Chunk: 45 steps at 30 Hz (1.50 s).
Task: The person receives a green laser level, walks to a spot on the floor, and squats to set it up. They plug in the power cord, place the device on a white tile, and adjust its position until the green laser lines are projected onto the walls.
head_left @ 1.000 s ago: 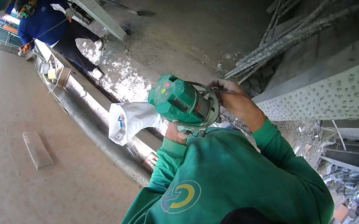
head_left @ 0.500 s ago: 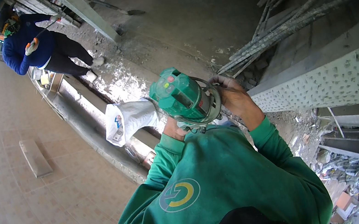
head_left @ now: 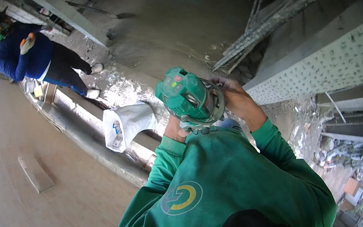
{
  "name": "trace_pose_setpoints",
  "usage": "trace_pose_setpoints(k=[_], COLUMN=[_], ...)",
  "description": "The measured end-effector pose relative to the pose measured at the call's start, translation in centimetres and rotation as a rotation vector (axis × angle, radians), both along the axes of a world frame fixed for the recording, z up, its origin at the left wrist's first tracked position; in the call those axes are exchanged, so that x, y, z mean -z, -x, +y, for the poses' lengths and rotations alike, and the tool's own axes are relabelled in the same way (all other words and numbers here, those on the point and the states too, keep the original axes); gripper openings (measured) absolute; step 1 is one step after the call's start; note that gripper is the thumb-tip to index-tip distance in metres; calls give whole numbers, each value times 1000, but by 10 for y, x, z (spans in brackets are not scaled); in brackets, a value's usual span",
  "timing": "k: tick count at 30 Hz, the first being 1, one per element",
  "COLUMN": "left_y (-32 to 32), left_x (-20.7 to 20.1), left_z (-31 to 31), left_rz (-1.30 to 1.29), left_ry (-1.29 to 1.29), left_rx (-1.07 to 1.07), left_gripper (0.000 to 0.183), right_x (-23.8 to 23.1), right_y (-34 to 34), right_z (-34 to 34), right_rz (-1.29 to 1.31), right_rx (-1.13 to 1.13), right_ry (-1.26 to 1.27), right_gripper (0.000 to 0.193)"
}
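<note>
Before my chest I hold a green laser level [head_left: 184, 95] with coloured buttons on top and a grey guard around its lower part. My left hand [head_left: 175, 129] is closed around its lower left side; most of those fingers are hidden beneath the device. On the far right side my right hand [head_left: 239, 101] grips the guard, with its fingertips partly behind it. Both forearms are in green sleeves. The underside of the laser level is out of sight.
A white sack [head_left: 132, 123] stands left of my hands beside a concrete ledge [head_left: 88, 148]. A long block [head_left: 35, 174] lies on the tiled surface at left. Another person [head_left: 38, 50] stands far left. Poles [head_left: 280, 19] lean at right near a pitted beam [head_left: 324, 66].
The laser level sits slightly further right in the picture, still in both hands. The other person has shifted left and raised a gloved hand to the chest. The surroundings have shifted a little.
</note>
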State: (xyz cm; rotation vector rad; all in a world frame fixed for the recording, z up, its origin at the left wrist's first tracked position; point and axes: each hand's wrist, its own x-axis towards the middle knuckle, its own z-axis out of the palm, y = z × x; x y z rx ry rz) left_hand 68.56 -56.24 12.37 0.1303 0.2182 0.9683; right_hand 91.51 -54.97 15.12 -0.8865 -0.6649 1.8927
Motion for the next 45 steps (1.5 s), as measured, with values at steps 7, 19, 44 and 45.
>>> trace_pose_setpoints(k=[7, 19, 44, 45], left_y=[-27, -101, -276, -279], left_x=[-3, -8, -17, -13], left_z=[-4, -64, -205, -204], left_rz=[-291, -73, 223, 205], left_ry=[145, 160, 249, 234], left_rx=[226, 123, 16, 31], left_gripper=[47, 42, 62, 62], right_x=[14, -5, 26, 28], right_y=[-17, -93, -259, -262], right_z=[-31, -94, -199, -200], right_rz=[-124, 0, 211, 200], right_rx=[155, 180, 150, 135], right_ry=[82, 39, 13, -5], right_gripper=[34, 29, 32, 31])
